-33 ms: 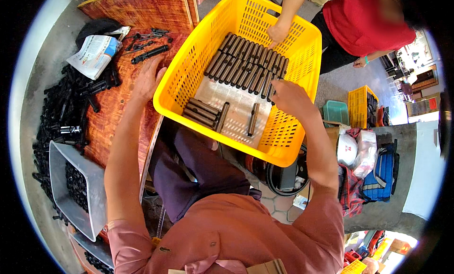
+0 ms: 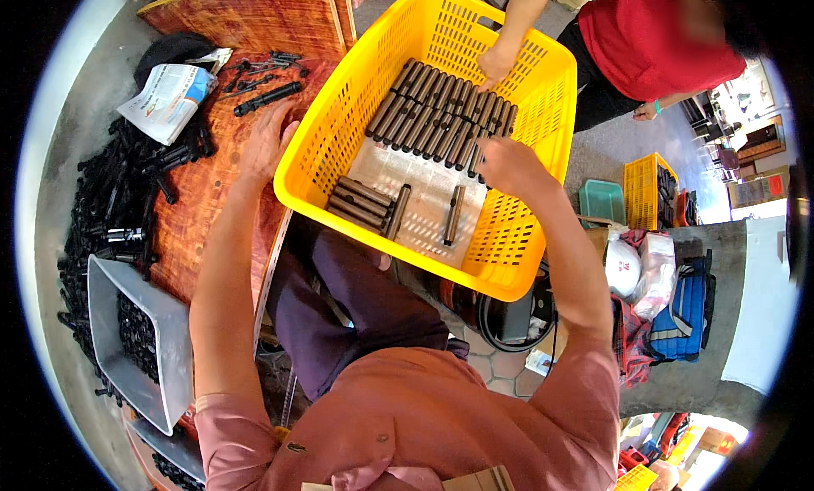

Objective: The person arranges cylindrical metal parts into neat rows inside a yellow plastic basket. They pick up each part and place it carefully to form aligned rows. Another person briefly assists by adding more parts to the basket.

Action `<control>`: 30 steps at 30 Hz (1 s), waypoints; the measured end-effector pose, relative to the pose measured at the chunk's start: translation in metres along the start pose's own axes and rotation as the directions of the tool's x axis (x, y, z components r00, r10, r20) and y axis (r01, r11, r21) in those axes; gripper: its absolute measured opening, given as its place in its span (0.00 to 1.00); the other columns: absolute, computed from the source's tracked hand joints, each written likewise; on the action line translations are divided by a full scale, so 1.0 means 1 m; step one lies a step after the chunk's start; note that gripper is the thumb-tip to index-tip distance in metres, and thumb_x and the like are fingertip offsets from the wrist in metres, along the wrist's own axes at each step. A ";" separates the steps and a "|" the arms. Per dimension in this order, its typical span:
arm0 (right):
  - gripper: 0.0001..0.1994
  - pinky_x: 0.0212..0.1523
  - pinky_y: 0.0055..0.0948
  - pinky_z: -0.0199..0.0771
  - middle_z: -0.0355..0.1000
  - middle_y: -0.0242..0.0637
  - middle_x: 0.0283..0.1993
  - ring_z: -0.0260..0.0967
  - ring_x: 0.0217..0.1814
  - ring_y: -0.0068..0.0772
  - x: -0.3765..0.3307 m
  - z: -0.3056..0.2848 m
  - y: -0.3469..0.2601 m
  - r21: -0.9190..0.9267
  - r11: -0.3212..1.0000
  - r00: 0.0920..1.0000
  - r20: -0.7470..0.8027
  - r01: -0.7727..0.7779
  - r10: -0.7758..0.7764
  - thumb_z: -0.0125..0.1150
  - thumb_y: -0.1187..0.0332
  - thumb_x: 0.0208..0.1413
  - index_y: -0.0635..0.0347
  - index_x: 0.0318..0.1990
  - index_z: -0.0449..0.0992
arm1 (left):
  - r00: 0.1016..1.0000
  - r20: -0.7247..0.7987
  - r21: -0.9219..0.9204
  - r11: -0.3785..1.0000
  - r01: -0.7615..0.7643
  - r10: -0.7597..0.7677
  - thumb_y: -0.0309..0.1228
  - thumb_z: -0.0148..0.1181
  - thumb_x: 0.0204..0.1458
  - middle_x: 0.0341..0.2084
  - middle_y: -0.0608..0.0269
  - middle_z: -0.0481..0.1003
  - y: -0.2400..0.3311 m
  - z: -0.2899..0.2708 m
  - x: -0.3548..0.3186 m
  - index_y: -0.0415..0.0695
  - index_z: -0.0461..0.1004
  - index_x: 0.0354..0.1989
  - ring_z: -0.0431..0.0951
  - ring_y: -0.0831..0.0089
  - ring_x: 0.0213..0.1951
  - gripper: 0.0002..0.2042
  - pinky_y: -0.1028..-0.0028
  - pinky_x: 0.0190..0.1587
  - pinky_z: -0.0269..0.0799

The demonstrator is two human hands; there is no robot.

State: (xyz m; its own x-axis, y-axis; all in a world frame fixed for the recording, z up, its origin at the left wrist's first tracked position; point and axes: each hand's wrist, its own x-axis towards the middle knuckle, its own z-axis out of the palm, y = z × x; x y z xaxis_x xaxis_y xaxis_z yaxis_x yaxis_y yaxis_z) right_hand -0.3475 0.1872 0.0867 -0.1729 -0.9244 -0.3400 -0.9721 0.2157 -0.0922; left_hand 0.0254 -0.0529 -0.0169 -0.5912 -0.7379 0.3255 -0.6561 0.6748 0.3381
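Note:
A yellow perforated crate (image 2: 410, 266) stands tilted in front of me. Dark metal tubes (image 2: 441, 118) lie side by side in two rows at its far side. Nearer me are a small group of tubes (image 2: 360, 204) and one lone tube (image 2: 454, 215). My right hand (image 2: 511, 167) is over the right end of the rows, fingers curled down against the tubes; what they hold, if anything, is hidden. Beside the crate's left rim, my left hand (image 2: 268, 143) lies with fingers stretched out, thumb side near the rim. Another person's hand (image 2: 498, 64) reaches into the crate's far side.
The reddish wooden table (image 2: 199, 228) at left bears a heap of black parts (image 2: 110, 194), a newspaper (image 2: 170, 101) and loose black tools (image 2: 267, 97). A grey bin (image 2: 174, 347) holds small black pieces. A person in red (image 2: 644, 41) stands across; a green basket (image 2: 602, 201) is at right.
My right hand has shifted slightly left and away from me over the tube rows. The other person's hand has moved only a little. The tubes look unchanged.

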 end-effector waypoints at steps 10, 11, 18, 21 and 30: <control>0.38 0.73 0.48 0.55 0.41 0.48 0.80 0.41 0.81 0.48 0.180 0.155 0.047 0.074 0.939 0.942 0.038 -0.336 0.334 0.55 0.56 0.61 0.65 0.74 0.50 | 0.995 -0.058 0.103 0.991 0.083 -0.077 0.43 0.49 0.66 0.67 0.52 0.64 0.025 0.006 0.005 0.43 0.69 0.63 0.58 0.52 0.70 0.22 0.59 0.71 0.55; 0.42 0.76 0.46 0.47 0.37 0.46 0.81 0.35 0.83 0.46 0.177 0.155 0.041 0.091 0.932 0.936 0.034 -0.352 0.350 0.54 0.52 0.63 0.63 0.76 0.41 | 0.994 -0.061 0.099 0.990 0.099 -0.094 0.42 0.49 0.66 0.67 0.52 0.64 0.026 0.007 0.004 0.43 0.69 0.63 0.58 0.52 0.70 0.22 0.59 0.71 0.55; 0.36 0.75 0.47 0.47 0.50 0.48 0.77 0.43 0.80 0.49 0.176 0.203 0.035 0.183 0.925 0.889 -0.266 -0.334 0.373 0.57 0.56 0.63 0.65 0.72 0.53 | 0.988 -0.077 0.120 0.982 0.143 -0.135 0.42 0.49 0.67 0.66 0.52 0.65 0.023 0.008 0.002 0.42 0.70 0.62 0.59 0.52 0.70 0.22 0.59 0.71 0.57; 0.34 0.75 0.47 0.48 0.53 0.49 0.75 0.44 0.79 0.49 0.174 0.215 0.032 0.179 0.932 0.865 -0.351 -0.314 0.359 0.56 0.57 0.63 0.65 0.71 0.54 | 0.987 -0.095 0.111 0.984 0.138 -0.128 0.42 0.50 0.66 0.66 0.53 0.65 0.022 0.009 0.004 0.41 0.70 0.62 0.59 0.53 0.70 0.22 0.59 0.70 0.57; 0.35 0.74 0.51 0.49 0.50 0.47 0.76 0.42 0.80 0.47 0.168 0.209 0.026 0.158 0.929 0.893 -0.263 -0.334 0.366 0.56 0.54 0.63 0.63 0.71 0.54 | 0.982 -0.096 0.070 0.983 0.171 -0.164 0.44 0.50 0.66 0.67 0.54 0.65 0.018 0.012 0.006 0.44 0.71 0.62 0.58 0.52 0.71 0.22 0.59 0.70 0.56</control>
State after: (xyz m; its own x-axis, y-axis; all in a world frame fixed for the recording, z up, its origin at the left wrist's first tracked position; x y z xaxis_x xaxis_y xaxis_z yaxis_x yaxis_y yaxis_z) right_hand -0.3685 0.1036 -0.1683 -0.5517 -0.8290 -0.0913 -0.8204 0.5591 -0.1200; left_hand 0.0041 -0.0455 -0.0194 -0.4277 -0.8341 0.3483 -0.7788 0.5357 0.3264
